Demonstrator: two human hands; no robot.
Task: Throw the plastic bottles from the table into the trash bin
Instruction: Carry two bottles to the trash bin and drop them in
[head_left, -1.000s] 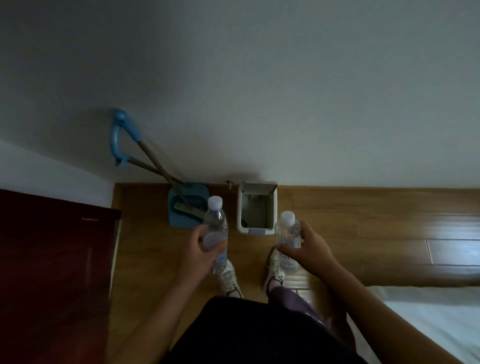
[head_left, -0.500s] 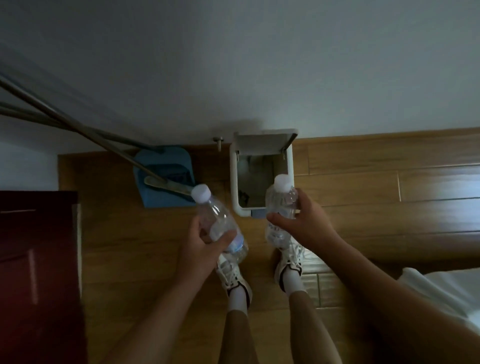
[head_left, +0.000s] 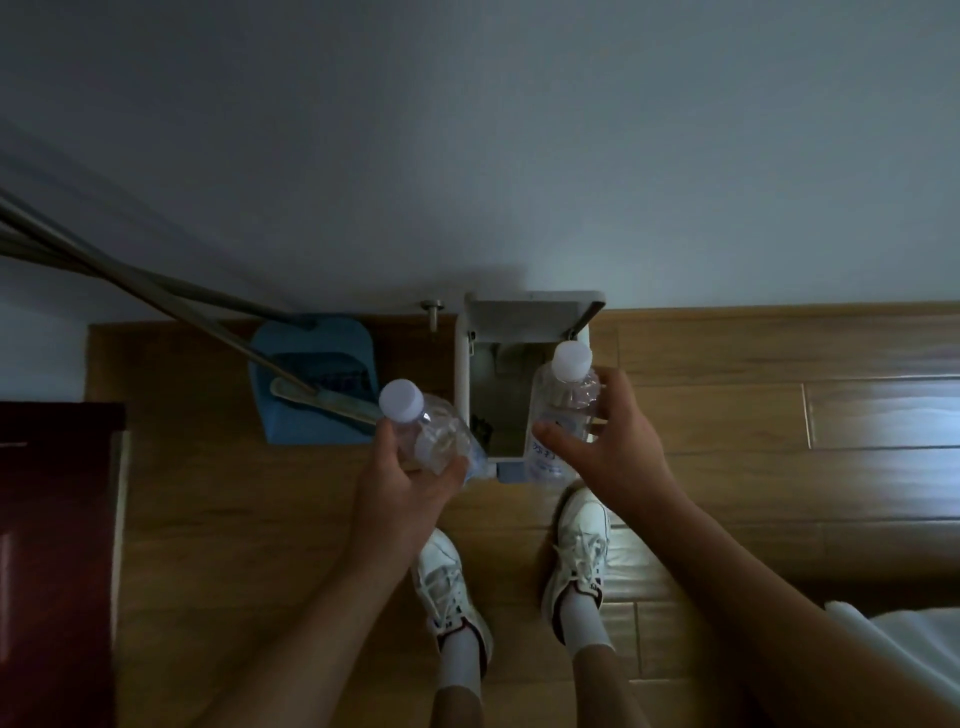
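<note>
Holding: your left hand wraps the left bottle, cap tilted left, beside the trash bin.
Right: your right hand clasps the right bottle over the bin's open mouth.

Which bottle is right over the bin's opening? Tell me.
The bottle in the right hand: this bottle overlaps the open trash bin. The other bottle, in the left hand, is tilted left of it.
</note>
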